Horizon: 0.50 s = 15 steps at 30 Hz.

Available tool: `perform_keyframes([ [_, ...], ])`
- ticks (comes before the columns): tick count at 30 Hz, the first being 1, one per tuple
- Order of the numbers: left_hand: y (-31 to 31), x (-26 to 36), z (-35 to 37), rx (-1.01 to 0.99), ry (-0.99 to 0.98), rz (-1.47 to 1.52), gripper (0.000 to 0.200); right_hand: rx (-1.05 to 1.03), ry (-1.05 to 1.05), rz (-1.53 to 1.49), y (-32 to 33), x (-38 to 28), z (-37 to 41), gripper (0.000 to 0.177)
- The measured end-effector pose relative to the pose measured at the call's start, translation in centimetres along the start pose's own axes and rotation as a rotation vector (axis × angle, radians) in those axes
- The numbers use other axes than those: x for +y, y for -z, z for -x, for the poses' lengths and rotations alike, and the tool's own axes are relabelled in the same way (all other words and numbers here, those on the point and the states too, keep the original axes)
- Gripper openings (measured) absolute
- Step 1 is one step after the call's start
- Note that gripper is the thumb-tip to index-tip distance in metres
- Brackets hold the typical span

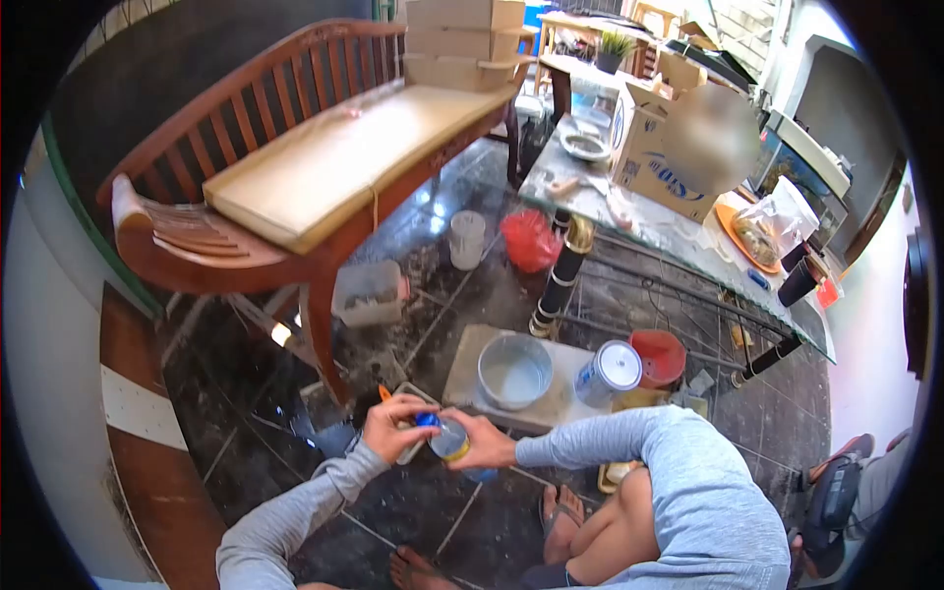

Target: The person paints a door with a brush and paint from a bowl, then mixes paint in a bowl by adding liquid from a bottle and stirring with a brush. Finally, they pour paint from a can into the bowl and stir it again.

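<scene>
The left hand (391, 429) pinches a blue cap (426, 420) between thumb and fingers, while the right hand (482, 440) wraps round the side of a small jar (449, 442); I can't tell from here whether cap and jar are joined. The jar is at the lower centre of the frame, above the dark tiled floor (501, 516) and just below a pale slab (470, 356) carrying a round basin (515, 397) and a white-lidded tin (607, 376). I'd judge the jar light and fairly stiff, probably plastic, its smooth wall likely slippery if wet; the steadiest hold seems to be round the body, with fingertips on the cap's edge. It looks clear or cloudy, with a yellow band near its lower end; what's inside I can't make out.
</scene>
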<state>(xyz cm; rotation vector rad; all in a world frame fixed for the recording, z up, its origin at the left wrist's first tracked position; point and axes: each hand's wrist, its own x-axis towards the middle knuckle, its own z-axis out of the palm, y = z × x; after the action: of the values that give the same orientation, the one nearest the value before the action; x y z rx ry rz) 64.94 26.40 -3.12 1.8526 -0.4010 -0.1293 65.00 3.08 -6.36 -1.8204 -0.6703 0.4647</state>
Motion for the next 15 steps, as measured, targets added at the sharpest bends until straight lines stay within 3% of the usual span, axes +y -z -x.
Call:
perform_keyframes([
  [4,1.3,1.7,-0.7,-0.188,0.018,0.079,0.043,0.029,0.093,0.008,0.6,-0.5,0.2,0.08],
  [11,0.6,5.1,-0.9,-0.427,-0.158,0.214,0.049,-0.015,0.21,-0.05,1.3,-1.3,1.5,0.084],
  [12,0.8,5.9,-1.1,-0.512,-0.216,0.117,0.053,-0.02,0.248,-0.083,1.5,-1.5,1.9,0.085],
  [13,0.6,6.9,-1.2,-0.508,-0.236,0.105,0.052,-0.011,0.266,-0.131,1.6,-1.5,2.9,0.085],
  [15,0.4,8.2,-1.3,-0.485,-0.292,-0.077,0.069,-0.014,0.436,-0.084,3.1,-3.9,3.7,0.081],
])
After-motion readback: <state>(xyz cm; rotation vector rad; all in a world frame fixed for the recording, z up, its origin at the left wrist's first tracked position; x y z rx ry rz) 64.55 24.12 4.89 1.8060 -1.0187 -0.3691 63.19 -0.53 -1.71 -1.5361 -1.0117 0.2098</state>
